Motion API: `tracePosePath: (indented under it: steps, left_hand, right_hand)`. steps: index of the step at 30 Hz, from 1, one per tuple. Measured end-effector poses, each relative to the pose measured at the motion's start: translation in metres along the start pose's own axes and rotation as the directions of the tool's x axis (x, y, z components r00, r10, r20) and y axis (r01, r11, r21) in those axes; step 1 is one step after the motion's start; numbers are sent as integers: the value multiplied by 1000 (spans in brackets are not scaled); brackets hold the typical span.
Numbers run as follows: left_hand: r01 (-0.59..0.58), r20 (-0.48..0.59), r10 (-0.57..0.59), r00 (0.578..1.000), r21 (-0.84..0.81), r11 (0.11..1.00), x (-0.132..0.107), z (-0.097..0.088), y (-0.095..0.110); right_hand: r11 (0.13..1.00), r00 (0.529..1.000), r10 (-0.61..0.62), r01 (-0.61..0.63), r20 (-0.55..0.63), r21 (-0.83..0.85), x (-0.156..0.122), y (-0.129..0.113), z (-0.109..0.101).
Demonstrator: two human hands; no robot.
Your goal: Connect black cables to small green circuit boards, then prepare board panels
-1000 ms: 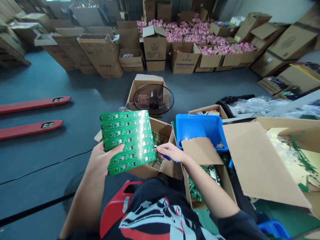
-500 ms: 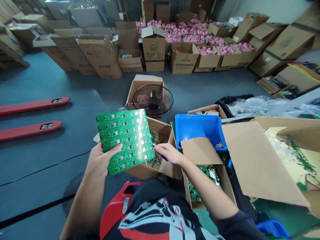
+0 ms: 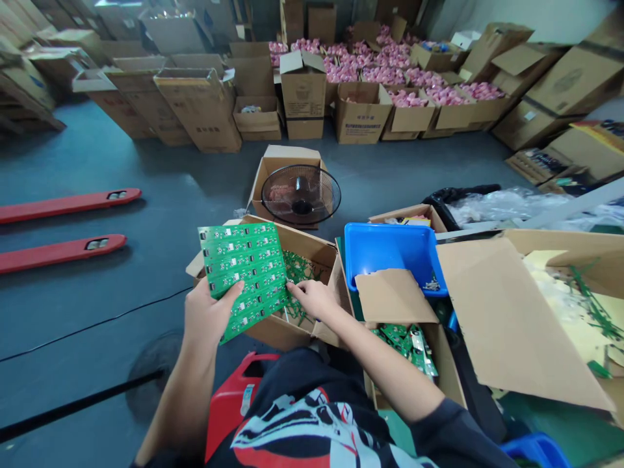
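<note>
Left hand (image 3: 212, 318) clamps a green circuit-board panel (image 3: 242, 276) above a cardboard box (image 3: 277, 331) of green board scraps (image 3: 298, 276); the right hand (image 3: 314, 300) curls narrow, fingers touching the panel's edge!

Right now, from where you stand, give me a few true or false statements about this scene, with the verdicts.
The left hand holds a green circuit board panel. True.

The right hand is above a cardboard box of green board scraps. True.

The blue plastic bin sits left of the hands, beside the red pallet jack forks. False: the bin is right of the hands, among cardboard boxes, and the forks lie on the left.

The cardboard boxes at the back hold blue items. False: they hold pink items.
</note>
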State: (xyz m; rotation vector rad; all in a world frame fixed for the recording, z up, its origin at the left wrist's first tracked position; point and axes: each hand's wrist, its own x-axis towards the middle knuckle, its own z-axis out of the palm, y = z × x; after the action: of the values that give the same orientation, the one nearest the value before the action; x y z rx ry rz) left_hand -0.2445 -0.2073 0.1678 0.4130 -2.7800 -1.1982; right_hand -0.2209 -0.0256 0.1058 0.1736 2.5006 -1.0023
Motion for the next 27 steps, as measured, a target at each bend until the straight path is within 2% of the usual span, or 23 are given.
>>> tracePosePath:
  steps: [3, 5, 6, 8, 11, 14, 16, 18, 23, 27]
  left_hand:
    - [-37, -8, 38, 999, 106, 994, -2, -1, 2]
    - [-44, -6, 45, 999, 107, 993, -2, -4, 3]
    - [-25, -2, 25, 1000, 63, 998, -1, -6, 3]
    - [84, 17, -82, 996, -124, 989, 3, -12, 3]
    - [272, 88, -260, 962, -430, 861, 8, -21, 5]
    - [345, 150, -314, 937, -534, 772, 10, -28, 7]
    - [377, 190, -328, 925, -547, 747, 11, -30, 8]
    - [399, 218, -335, 917, -559, 727, 11, -32, 7]
    - [401, 221, -336, 915, -582, 708, 10, -32, 8]
    - [399, 244, -316, 917, -589, 703, 9, -32, 9]
  right_hand:
    - [999, 1000, 25, -25, 0, 29, 3, -3, 5]
    - [998, 1000, 11, -12, 4, 66, 6, -3, 8]
    - [996, 1000, -10, 9, 8, 92, 7, -2, 9]
    - [984, 996, -86, 81, 24, 161, 10, 1, 9]
    - [938, 969, -237, 208, 72, 278, 12, 8, 6]
    - [802, 898, -422, 303, 128, 514, 9, 15, 1]
    - [675, 847, -514, 300, 138, 674, 5, 17, -2]
    - [611, 826, -545, 271, 147, 743, 1, 18, -4]
    - [630, 805, -562, 270, 188, 729, -3, 19, -10]
    - [652, 823, -536, 262, 188, 712, -4, 16, -11]
